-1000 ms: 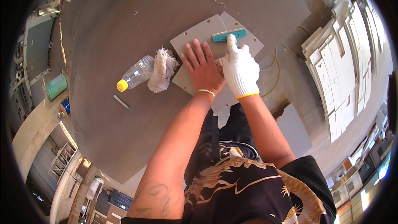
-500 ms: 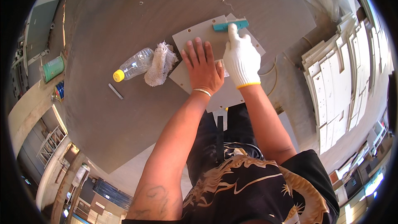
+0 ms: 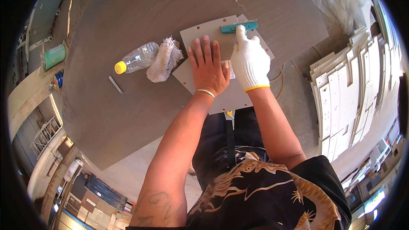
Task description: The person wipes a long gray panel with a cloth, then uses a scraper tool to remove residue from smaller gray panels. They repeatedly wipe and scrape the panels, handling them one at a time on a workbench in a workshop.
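In the head view, the bare left hand (image 3: 207, 69) is pressed flat, fingers spread wide, on a flat grey board panel (image 3: 200, 32) lying on the round brown tabletop (image 3: 128, 115). The white-gloved right hand (image 3: 250, 59) is laid on the same panel, its forefinger stretched out onto a teal plastic tool (image 3: 237, 27) at the far edge; nothing is gripped. A white rag (image 3: 164, 59) and a clear plastic bottle with a yellow cap (image 3: 137, 58) lie just left of the panel

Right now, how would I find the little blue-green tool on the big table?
Find the big brown table, then the grey board under both hands. At its far edge, under the gloved right hand's finger, lies the scraper. It is the only blue-green thing on the board.
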A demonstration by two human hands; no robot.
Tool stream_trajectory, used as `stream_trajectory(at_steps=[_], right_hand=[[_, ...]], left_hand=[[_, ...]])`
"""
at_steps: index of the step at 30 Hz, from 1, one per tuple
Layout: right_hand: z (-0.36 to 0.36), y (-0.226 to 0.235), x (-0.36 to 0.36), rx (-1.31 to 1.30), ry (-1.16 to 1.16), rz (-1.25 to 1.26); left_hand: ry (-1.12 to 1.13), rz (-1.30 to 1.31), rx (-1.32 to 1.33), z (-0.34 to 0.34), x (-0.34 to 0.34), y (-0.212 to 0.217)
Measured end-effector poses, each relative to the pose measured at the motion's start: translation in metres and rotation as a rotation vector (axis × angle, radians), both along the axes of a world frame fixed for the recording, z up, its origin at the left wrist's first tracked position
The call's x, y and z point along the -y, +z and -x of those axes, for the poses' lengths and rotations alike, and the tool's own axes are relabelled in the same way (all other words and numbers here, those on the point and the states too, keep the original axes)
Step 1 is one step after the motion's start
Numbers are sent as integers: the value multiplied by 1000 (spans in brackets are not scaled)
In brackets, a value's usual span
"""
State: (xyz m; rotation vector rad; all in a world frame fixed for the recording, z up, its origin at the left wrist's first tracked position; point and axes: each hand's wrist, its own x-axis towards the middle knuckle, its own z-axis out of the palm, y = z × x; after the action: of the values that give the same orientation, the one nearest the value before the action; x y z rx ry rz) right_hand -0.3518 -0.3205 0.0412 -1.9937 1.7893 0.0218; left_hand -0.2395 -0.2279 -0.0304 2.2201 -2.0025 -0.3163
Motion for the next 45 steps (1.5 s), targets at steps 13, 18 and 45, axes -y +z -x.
stream_trajectory(at_steps=[13, 18, 45], right_hand=[[-5, -8, 8, -34, 34, 27], [-5, -12, 14, -14, 30, 44], [2, 2, 78, 45, -58, 134]], left_hand=[[-9, -35, 25, -1, 0, 1], [-7, -13, -22, -1, 1, 2], [-13, -9, -13, -2, 0, 1]])
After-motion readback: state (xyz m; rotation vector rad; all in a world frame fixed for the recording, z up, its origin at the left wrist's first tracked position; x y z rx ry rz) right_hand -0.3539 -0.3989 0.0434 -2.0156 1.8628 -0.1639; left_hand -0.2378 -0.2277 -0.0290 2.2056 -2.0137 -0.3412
